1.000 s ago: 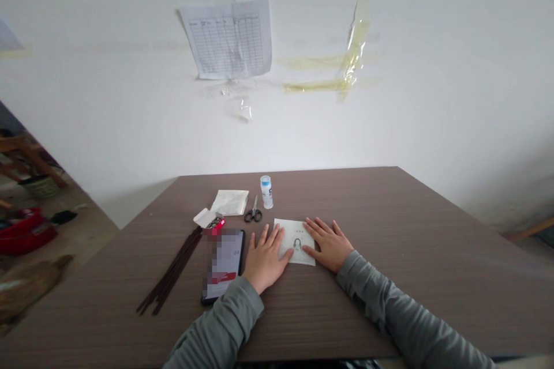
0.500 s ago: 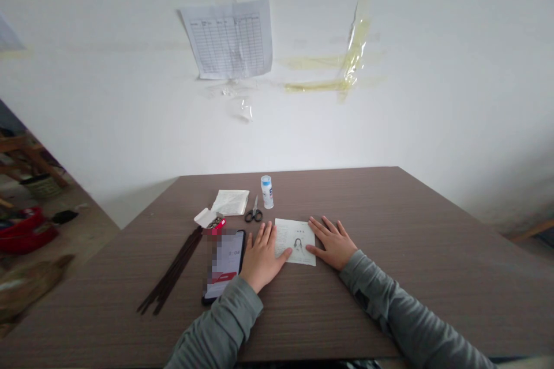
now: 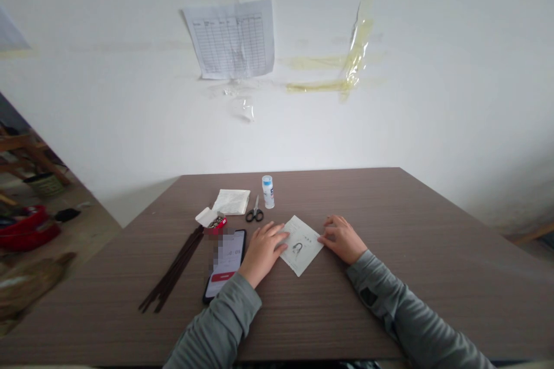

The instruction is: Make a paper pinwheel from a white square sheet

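A small square sheet of printed paper [image 3: 299, 256] with a dark picture lies turned like a diamond on the table. My left hand [image 3: 263, 251] rests at its left corner, fingers stretched over the edge and thumb apart from them. At the opposite corner my right hand [image 3: 344, 239] has its fingers curled, with thumb and forefinger pinching the paper's tip. Just left of my left hand lies a phone [image 3: 225, 262] with a lit screen, partly blurred out. Black-handled scissors [image 3: 254, 214] lie beyond that hand, beside an upright white bottle with a blue cap [image 3: 268, 193].
A folded stack of paper [image 3: 231, 202] and an open red box of small metal pieces [image 3: 214, 222] are at the back left of the brown table [image 3: 411, 277]. Dark thin strips [image 3: 173, 268] lie along the left. A white wall [image 3: 216, 144] stands behind.
The paper has turned from nearly square-on to a diamond. My right hand, flat with fingers spread before, has curled at the right corner; my left hand has drawn its fingers closer.
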Demonstrator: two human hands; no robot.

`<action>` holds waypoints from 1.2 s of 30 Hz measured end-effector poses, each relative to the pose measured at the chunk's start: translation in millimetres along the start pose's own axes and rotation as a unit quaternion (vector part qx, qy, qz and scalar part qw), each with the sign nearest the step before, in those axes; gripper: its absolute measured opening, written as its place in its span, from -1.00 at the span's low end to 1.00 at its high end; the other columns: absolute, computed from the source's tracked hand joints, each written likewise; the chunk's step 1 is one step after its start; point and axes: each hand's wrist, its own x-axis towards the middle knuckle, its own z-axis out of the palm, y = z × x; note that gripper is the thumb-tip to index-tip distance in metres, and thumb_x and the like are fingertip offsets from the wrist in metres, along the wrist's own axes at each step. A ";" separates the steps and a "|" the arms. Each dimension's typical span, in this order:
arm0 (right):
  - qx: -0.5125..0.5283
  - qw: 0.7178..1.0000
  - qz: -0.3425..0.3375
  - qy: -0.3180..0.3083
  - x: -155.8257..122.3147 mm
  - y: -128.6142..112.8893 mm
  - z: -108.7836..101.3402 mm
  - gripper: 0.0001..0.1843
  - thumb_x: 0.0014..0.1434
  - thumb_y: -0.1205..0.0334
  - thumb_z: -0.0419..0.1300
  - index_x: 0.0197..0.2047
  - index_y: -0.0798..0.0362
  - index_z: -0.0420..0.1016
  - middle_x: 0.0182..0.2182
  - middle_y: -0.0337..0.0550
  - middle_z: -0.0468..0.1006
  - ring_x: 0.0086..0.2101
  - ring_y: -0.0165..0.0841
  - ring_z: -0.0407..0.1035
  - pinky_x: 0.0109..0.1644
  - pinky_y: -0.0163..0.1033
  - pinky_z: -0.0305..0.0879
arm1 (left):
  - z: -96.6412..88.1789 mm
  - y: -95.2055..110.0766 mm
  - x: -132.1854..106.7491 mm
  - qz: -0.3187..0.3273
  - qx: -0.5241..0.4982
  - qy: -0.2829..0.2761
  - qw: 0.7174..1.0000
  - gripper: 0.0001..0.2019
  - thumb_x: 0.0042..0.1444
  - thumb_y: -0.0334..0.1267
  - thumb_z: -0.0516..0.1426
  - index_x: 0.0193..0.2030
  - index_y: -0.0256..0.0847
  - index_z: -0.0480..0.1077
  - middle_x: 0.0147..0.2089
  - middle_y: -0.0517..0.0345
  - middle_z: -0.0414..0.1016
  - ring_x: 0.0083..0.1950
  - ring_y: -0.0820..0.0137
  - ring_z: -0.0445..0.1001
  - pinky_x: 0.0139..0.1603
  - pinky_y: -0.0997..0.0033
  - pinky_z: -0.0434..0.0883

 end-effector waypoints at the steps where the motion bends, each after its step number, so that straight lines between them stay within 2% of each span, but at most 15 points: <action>1: 0.002 1.000 -0.002 -0.002 -0.3 -1.4 -1.1 -0.85 0.51 0.23 0.59 -0.18 -0.12 0.96 0.25 0.12 0.89 0.40 0.19 0.70 0.60 0.31 0.65 | 1.0 -0.7 0.8 0.009 -0.007 -0.002 1.000 -0.55 0.68 -0.36 0.30 0.56 -0.03 0.82 0.74 -0.11 0.73 0.85 -0.15 0.56 0.92 -0.45 0.45; 3: 0.003 1.000 -0.005 -0.007 -0.8 -4.9 -4.0 -0.89 0.52 0.27 0.56 -0.06 -0.11 0.98 0.23 0.10 0.89 0.35 0.14 0.73 0.60 0.28 0.65 | 3.6 -1.7 1.7 0.025 -0.023 -0.005 0.999 -0.55 0.68 -0.39 0.28 0.52 -0.03 0.84 0.67 -0.11 0.79 0.81 -0.12 0.63 0.92 -0.42 0.46; 4: 0.002 1.000 -0.008 -0.010 -1.1 -7.0 -5.4 -0.84 0.52 0.28 0.53 0.03 -0.12 0.99 0.25 0.09 0.89 0.35 0.13 0.74 0.62 0.27 0.65 | 4.9 -2.1 1.7 0.031 -0.031 -0.003 0.999 -0.54 0.68 -0.40 0.26 0.52 -0.03 0.84 0.66 -0.11 0.80 0.80 -0.11 0.65 0.92 -0.39 0.47; 7: -0.002 0.999 -0.033 -0.024 -2.4 -15.8 -7.5 -0.51 0.54 0.35 0.41 0.40 -0.14 0.96 0.48 0.11 0.84 0.49 0.13 0.68 0.72 0.28 0.57 | 7.4 -2.7 0.4 0.036 -0.046 0.001 0.998 -0.50 0.65 -0.41 0.26 0.55 -0.02 0.82 0.70 -0.12 0.75 0.80 -0.10 0.66 0.92 -0.40 0.47; 10: -0.017 0.996 -0.068 -0.061 -5.3 -28.7 -5.0 -0.27 0.58 0.40 0.30 0.68 -0.21 0.79 0.73 0.07 0.65 0.69 0.17 0.50 0.83 0.37 0.46 | 8.0 -3.0 -2.1 0.036 -0.051 -0.006 0.998 -0.47 0.61 -0.36 0.31 0.61 0.03 0.78 0.75 -0.15 0.70 0.83 -0.14 0.62 0.92 -0.52 0.45; 13: -0.052 0.991 -0.069 -0.099 -8.7 -39.7 -1.4 -0.30 0.68 0.32 0.26 0.70 -0.39 0.77 0.82 -0.07 0.53 0.76 0.28 0.39 0.85 0.57 0.37 | 8.0 -3.0 -5.2 0.031 -0.047 -0.023 0.998 -0.45 0.64 -0.33 0.31 0.67 0.02 0.74 0.80 -0.17 0.64 0.88 -0.15 0.55 0.93 -0.55 0.41; 17: -0.100 0.988 0.001 -0.116 -10.1 -40.1 -2.7 -0.32 0.75 0.08 0.29 0.80 -0.51 0.61 0.87 -0.15 0.44 0.81 0.34 0.30 0.87 0.73 0.22 | 10.4 -2.9 -9.9 0.024 -0.032 -0.036 0.999 -0.41 0.67 -0.32 0.26 0.74 0.01 0.68 0.86 -0.15 0.57 0.93 -0.16 0.47 0.98 -0.49 0.36; 20: -0.098 0.986 0.048 -0.127 -9.5 -33.1 -6.9 -0.25 0.72 -0.11 0.33 0.87 -0.46 0.52 0.89 -0.11 0.40 0.83 0.35 0.26 0.87 0.79 0.18 | 12.2 -4.0 -12.4 0.030 -0.021 -0.043 0.998 -0.37 0.69 -0.30 0.23 0.81 -0.03 0.61 0.90 -0.16 0.51 0.95 -0.14 0.42 1.01 -0.43 0.30; 24: -0.085 0.987 0.066 -0.119 -9.2 -26.7 -9.5 -0.18 0.68 -0.16 0.36 0.89 -0.34 0.50 0.91 -0.03 0.35 0.85 0.35 0.21 0.90 0.75 0.12 | 11.7 -6.6 -14.1 0.037 -0.023 -0.041 0.998 -0.36 0.68 -0.23 0.29 0.82 -0.02 0.58 0.92 -0.18 0.47 0.96 -0.14 0.42 1.00 -0.43 0.33; 27: -0.059 0.991 0.045 -0.108 -9.1 -23.4 -6.1 -0.13 0.66 -0.10 0.39 0.91 -0.23 0.48 0.91 0.07 0.32 0.85 0.36 0.19 0.90 0.71 0.15 | 10.8 -7.6 -15.4 0.034 -0.030 -0.029 0.999 -0.43 0.68 -0.23 0.30 0.74 -0.05 0.66 0.89 -0.20 0.53 0.94 -0.15 0.45 0.99 -0.46 0.35; 29: -0.032 0.996 0.004 -0.089 -9.3 -20.7 -1.2 -0.13 0.62 0.00 0.42 0.89 -0.16 0.51 0.89 0.13 0.35 0.84 0.32 0.23 0.91 0.62 0.20 | 10.7 -7.5 -16.1 0.037 -0.034 -0.027 0.998 -0.46 0.68 -0.24 0.30 0.70 -0.04 0.69 0.85 -0.20 0.58 0.91 -0.14 0.50 0.98 -0.49 0.35; 33: 0.025 0.993 -0.085 -0.080 -11.2 -17.3 7.4 -0.27 0.52 0.14 0.50 0.69 -0.16 0.78 0.74 0.18 0.62 0.70 0.27 0.52 0.87 0.46 0.35 | 9.0 -6.9 -16.2 0.042 -0.041 -0.035 0.998 -0.46 0.66 -0.17 0.36 0.68 -0.03 0.71 0.84 -0.22 0.59 0.89 -0.15 0.54 0.97 -0.50 0.37; 36: 0.032 0.991 -0.093 -0.090 -13.6 -19.8 7.8 -0.29 0.42 0.08 0.63 0.59 -0.17 0.87 0.66 0.18 0.71 0.63 0.31 0.61 0.88 0.48 0.32 | 5.0 -7.9 -15.3 0.045 -0.044 -0.047 0.997 -0.38 0.60 -0.06 0.46 0.71 -0.08 0.69 0.86 -0.29 0.54 0.90 -0.21 0.51 0.97 -0.53 0.36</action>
